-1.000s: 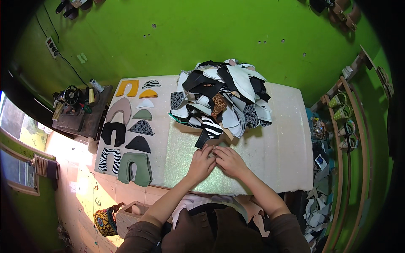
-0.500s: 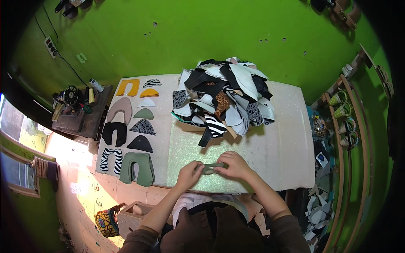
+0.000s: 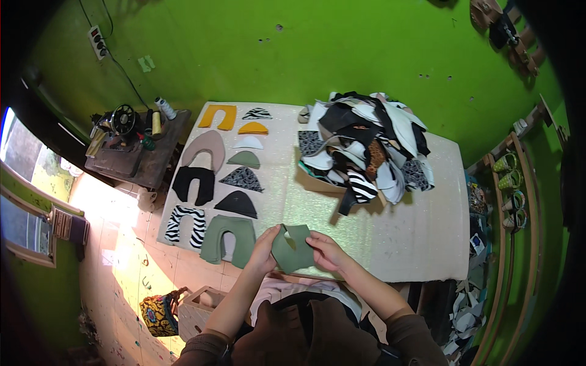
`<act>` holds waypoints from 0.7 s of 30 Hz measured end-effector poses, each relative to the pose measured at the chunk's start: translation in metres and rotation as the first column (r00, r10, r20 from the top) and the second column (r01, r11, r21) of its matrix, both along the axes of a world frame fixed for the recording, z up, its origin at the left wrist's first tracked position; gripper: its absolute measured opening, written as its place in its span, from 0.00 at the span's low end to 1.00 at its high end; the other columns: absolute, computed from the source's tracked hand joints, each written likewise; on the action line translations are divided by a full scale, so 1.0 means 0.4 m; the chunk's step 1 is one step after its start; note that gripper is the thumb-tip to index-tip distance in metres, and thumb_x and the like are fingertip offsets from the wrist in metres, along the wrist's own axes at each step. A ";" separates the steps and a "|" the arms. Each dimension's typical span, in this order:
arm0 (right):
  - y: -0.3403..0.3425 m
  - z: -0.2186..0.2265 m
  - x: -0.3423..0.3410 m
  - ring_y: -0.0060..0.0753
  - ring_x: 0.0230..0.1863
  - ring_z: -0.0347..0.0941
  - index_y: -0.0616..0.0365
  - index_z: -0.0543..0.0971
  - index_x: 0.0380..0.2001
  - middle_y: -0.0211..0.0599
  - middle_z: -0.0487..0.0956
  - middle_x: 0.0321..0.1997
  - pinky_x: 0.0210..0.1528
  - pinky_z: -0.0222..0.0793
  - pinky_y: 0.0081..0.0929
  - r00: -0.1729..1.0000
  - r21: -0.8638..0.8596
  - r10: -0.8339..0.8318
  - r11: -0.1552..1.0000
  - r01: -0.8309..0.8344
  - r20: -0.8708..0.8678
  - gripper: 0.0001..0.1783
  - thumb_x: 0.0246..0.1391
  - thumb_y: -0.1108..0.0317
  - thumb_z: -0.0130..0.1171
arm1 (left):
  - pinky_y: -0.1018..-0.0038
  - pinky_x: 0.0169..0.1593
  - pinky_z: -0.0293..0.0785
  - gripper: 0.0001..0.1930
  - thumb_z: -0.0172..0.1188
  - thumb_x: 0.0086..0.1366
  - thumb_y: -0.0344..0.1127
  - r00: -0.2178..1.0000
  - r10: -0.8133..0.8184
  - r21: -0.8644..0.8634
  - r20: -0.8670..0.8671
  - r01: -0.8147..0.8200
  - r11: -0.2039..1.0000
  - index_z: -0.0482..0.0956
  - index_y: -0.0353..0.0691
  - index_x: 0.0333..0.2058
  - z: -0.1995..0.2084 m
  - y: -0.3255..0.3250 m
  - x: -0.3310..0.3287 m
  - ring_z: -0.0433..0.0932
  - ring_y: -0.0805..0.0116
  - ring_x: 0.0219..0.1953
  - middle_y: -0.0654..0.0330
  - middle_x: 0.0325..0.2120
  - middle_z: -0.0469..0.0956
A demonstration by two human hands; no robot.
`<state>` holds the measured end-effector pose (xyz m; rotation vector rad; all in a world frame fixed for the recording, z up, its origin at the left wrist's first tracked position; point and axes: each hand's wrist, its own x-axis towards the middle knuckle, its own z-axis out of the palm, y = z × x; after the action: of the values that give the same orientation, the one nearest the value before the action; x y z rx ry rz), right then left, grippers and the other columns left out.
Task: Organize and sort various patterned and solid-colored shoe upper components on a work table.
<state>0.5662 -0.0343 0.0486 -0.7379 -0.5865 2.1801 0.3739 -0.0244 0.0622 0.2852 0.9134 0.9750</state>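
Over the near edge of the table I hold a green U-shaped fabric piece (image 3: 294, 255), its slot toward the far side. My left hand (image 3: 264, 252) grips its left side, and my right hand (image 3: 325, 251) pinches its right edge between thumb and fingers. Just left of my left hand lies a stack of green U-shaped pieces (image 3: 213, 243). Beyond that are a zebra-striped U-shaped piece (image 3: 177, 227), a black one (image 3: 184, 185), a beige one (image 3: 194, 146) and a yellow one (image 3: 210, 117). Beside them runs a column of half-round pieces, including a black one (image 3: 238, 205) and a green one (image 3: 243, 160).
A large heap of mixed scraps (image 3: 366, 146) covers the far middle of the pale table (image 3: 421, 244). An old sewing machine (image 3: 122, 134) stands to the left on a dark stand. Shoes (image 3: 510, 179) hang on a wooden rack at the right; a patterned bag (image 3: 160, 316) sits on the floor.
The green piece, seen nearly edge-on before, is now spread flat facing me, its slot showing. My hands have moved slightly toward the left pile, and the view has shifted left.
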 end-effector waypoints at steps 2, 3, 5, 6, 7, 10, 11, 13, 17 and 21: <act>0.011 0.021 -0.069 0.33 0.52 0.71 0.63 0.62 0.55 0.42 0.72 0.52 0.55 0.67 0.30 0.973 -0.163 -0.027 0.987 -0.011 -0.230 0.20 0.61 0.70 0.43 | 0.74 0.43 0.74 0.15 0.46 0.68 0.43 0.988 -0.031 -0.116 0.155 0.049 0.992 0.71 0.38 0.44 0.010 -0.005 -0.064 0.76 0.71 0.39 0.61 0.36 0.76; 0.019 0.026 -0.101 0.35 0.54 0.70 0.63 0.60 0.57 0.44 0.70 0.54 0.56 0.67 0.31 0.988 -0.157 -0.014 0.988 -0.010 -0.154 0.20 0.63 0.69 0.39 | 0.73 0.46 0.73 0.16 0.44 0.69 0.43 0.952 -0.044 -0.115 0.303 0.083 0.990 0.70 0.39 0.46 -0.001 -0.011 -0.098 0.76 0.70 0.41 0.61 0.37 0.76; 0.033 0.039 -0.165 0.35 0.54 0.69 0.63 0.60 0.57 0.44 0.70 0.55 0.56 0.67 0.32 0.987 -0.164 0.007 0.986 -0.034 -0.159 0.20 0.63 0.69 0.39 | 0.72 0.49 0.72 0.17 0.41 0.70 0.43 0.850 -0.065 -0.071 0.523 0.120 0.990 0.69 0.39 0.49 -0.016 -0.020 -0.164 0.75 0.70 0.44 0.61 0.40 0.76; 0.040 0.043 -0.197 0.35 0.54 0.69 0.63 0.60 0.57 0.45 0.69 0.55 0.56 0.67 0.33 0.987 -0.172 0.019 0.984 -0.047 -0.161 0.20 0.63 0.70 0.39 | 0.72 0.49 0.72 0.17 0.41 0.70 0.43 0.852 -0.057 -0.070 0.521 0.109 0.992 0.69 0.39 0.49 -0.022 -0.018 -0.202 0.75 0.70 0.44 0.61 0.40 0.76; 0.040 0.040 -0.226 0.35 0.54 0.69 0.63 0.60 0.57 0.45 0.69 0.55 0.56 0.67 0.33 0.986 -0.176 0.025 0.983 -0.054 -0.162 0.20 0.63 0.70 0.39 | 0.72 0.49 0.72 0.16 0.42 0.69 0.42 0.862 -0.042 -0.100 0.505 0.107 0.989 0.68 0.38 0.49 -0.019 -0.024 -0.234 0.75 0.70 0.45 0.60 0.42 0.75; 0.043 0.016 -0.312 0.37 0.55 0.69 0.63 0.60 0.57 0.45 0.70 0.55 0.56 0.67 0.34 0.984 -0.205 0.004 0.978 -0.042 -0.181 0.20 0.63 0.70 0.38 | 0.72 0.51 0.71 0.16 0.43 0.69 0.39 0.931 -0.081 -0.075 0.356 0.115 0.991 0.66 0.37 0.50 -0.026 -0.025 -0.338 0.74 0.69 0.46 0.59 0.44 0.75; 0.039 0.005 -0.340 0.38 0.55 0.68 0.63 0.60 0.57 0.45 0.70 0.54 0.56 0.67 0.34 0.985 -0.222 -0.013 0.975 -0.026 -0.174 0.20 0.62 0.70 0.38 | 0.71 0.51 0.71 0.16 0.43 0.69 0.38 0.968 -0.134 -0.020 0.214 0.141 0.990 0.65 0.35 0.52 -0.027 -0.022 -0.372 0.74 0.67 0.47 0.59 0.44 0.74; 0.035 -0.003 -0.387 0.39 0.55 0.68 0.63 0.60 0.57 0.45 0.70 0.54 0.56 0.67 0.35 0.985 -0.237 -0.033 0.972 -0.008 -0.169 0.20 0.62 0.71 0.38 | 0.72 0.49 0.72 0.16 0.44 0.68 0.36 0.977 -0.138 -0.025 0.159 0.144 0.989 0.66 0.35 0.51 -0.016 -0.019 -0.434 0.75 0.68 0.46 0.59 0.44 0.75; 0.037 -0.013 -0.443 0.40 0.55 0.68 0.63 0.60 0.56 0.46 0.71 0.53 0.57 0.66 0.34 0.991 -0.303 -0.125 0.947 0.102 -0.056 0.20 0.61 0.72 0.38 | 0.78 0.39 0.75 0.12 0.49 0.66 0.33 0.970 -0.140 0.017 -0.201 0.147 0.989 0.71 0.33 0.45 -0.041 0.008 -0.514 0.77 0.74 0.34 0.60 0.37 0.77; 0.032 -0.040 -0.466 0.37 0.53 0.70 0.63 0.63 0.55 0.46 0.72 0.51 0.54 0.67 0.31 0.977 -0.283 -0.211 0.936 0.208 0.019 0.19 0.60 0.73 0.37 | 0.81 0.36 0.71 0.12 0.52 0.64 0.33 0.864 -0.144 0.059 -0.482 0.196 0.979 0.72 0.31 0.42 -0.117 0.039 -0.551 0.75 0.76 0.31 0.60 0.32 0.77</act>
<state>0.3799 -0.0213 0.0325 -0.8944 -0.1773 2.0870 0.1534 -0.0088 0.0154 0.7105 1.2621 0.8000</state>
